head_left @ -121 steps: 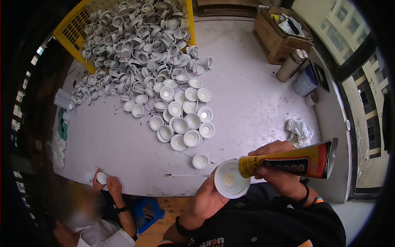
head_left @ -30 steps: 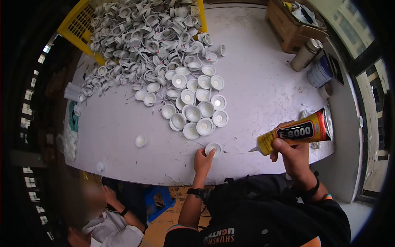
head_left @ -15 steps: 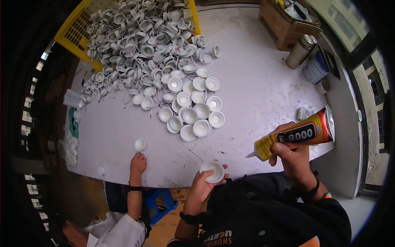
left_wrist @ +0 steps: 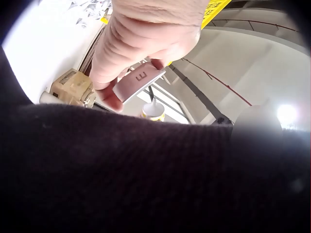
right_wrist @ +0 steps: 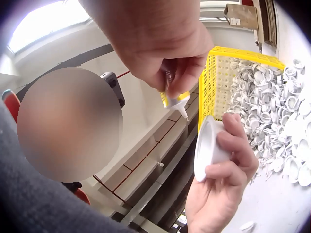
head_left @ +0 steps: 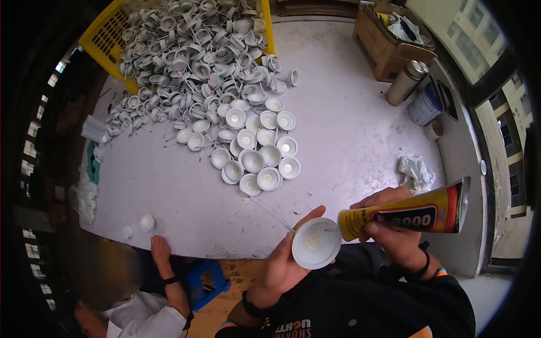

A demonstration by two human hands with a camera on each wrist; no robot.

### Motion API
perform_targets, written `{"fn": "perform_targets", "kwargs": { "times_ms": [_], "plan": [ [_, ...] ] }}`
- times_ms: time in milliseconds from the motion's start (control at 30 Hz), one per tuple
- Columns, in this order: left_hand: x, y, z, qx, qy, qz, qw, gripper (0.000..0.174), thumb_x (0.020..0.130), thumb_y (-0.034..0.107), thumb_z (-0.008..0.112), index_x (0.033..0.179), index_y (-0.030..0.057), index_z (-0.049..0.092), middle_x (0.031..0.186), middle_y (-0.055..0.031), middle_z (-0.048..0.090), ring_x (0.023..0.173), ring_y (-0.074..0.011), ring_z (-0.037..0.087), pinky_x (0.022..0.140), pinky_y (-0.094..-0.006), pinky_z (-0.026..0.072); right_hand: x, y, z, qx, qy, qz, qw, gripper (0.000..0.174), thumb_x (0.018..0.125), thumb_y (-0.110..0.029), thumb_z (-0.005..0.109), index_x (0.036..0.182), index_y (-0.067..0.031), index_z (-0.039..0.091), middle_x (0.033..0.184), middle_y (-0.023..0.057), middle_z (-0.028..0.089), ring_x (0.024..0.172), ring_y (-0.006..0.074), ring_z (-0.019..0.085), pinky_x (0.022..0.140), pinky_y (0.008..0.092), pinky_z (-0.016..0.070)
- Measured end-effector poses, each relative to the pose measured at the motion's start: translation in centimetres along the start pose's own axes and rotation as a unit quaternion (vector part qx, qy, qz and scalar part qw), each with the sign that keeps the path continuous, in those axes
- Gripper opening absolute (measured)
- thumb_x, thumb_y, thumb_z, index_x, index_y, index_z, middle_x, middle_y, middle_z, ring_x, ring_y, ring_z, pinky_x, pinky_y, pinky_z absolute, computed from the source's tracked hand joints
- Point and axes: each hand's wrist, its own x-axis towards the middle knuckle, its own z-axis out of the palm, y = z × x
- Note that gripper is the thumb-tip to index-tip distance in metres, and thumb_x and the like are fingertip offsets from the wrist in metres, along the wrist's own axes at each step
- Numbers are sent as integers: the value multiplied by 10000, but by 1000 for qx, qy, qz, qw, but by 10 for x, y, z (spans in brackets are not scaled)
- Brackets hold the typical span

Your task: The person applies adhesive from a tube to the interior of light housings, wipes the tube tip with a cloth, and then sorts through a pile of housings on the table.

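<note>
My left hand [head_left: 280,267] holds a white LED downlight [head_left: 315,250] by its back and rim, its dish facing up and yellow LED dots showing in the middle. A thin wire trails from it towards the table. In my right hand [head_left: 391,239] is a yellow, red and black E-8000 glue tube [head_left: 420,217], gripped near its neck. The right wrist view shows the tube's pointed nozzle [right_wrist: 183,111] just off the rim of the downlight [right_wrist: 206,148]. Seen from the left wrist, the fingers [left_wrist: 112,99] curl round the lamp's edge.
Many downlights [head_left: 252,160] lie face up mid-table, with a heap [head_left: 186,73] of white rings spilling from a yellow crate [head_left: 104,42]. Crumpled paper [head_left: 417,173], a flask [head_left: 407,83], a tub [head_left: 424,107] and a carton [head_left: 391,50] line the right. Another person [head_left: 141,310] sits at left.
My left hand has picked a downlight up from the table and brought it right, beside the glue tube. The right hand has tilted the tube towards it. The other person's hand has drawn back.
</note>
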Motion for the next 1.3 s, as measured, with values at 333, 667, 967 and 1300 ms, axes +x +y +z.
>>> {"fn": "perform_targets", "kwargs": {
  "times_ms": [333,667,967,1300],
  "plan": [
    [-4,-7,-2,-45,13,26,999,660,807,446,422,1247,7,198,1232,-137,324,1130,-204,361,915,-335,338,3,-2,-7,-111,-118,-33,986,226,730,43,567,927,-16,474,952,129,548,909,190,542,776,285,451],
    [-2,-6,0,-46,-9,24,999,662,811,442,420,1249,6,181,1223,-134,328,1125,-196,367,915,-328,341,5,-5,-1,-144,-130,-26,981,217,732,30,573,926,-4,482,958,133,549,924,188,537,785,283,448],
    [0,-5,1,-46,-21,18,999,660,817,435,410,1247,-7,176,1221,-135,332,1120,-201,376,914,-325,344,7,-2,1,-164,-132,-52,976,231,718,39,583,922,-19,491,920,118,546,917,213,546,784,285,456],
    [-5,0,-2,11,39,67,997,692,790,473,437,1225,-24,231,1200,-136,362,1105,-214,389,898,-347,354,12,-9,0,-328,-118,-183,919,247,662,-26,652,864,-24,511,796,111,573,767,220,601,636,269,497]
  ]
}}
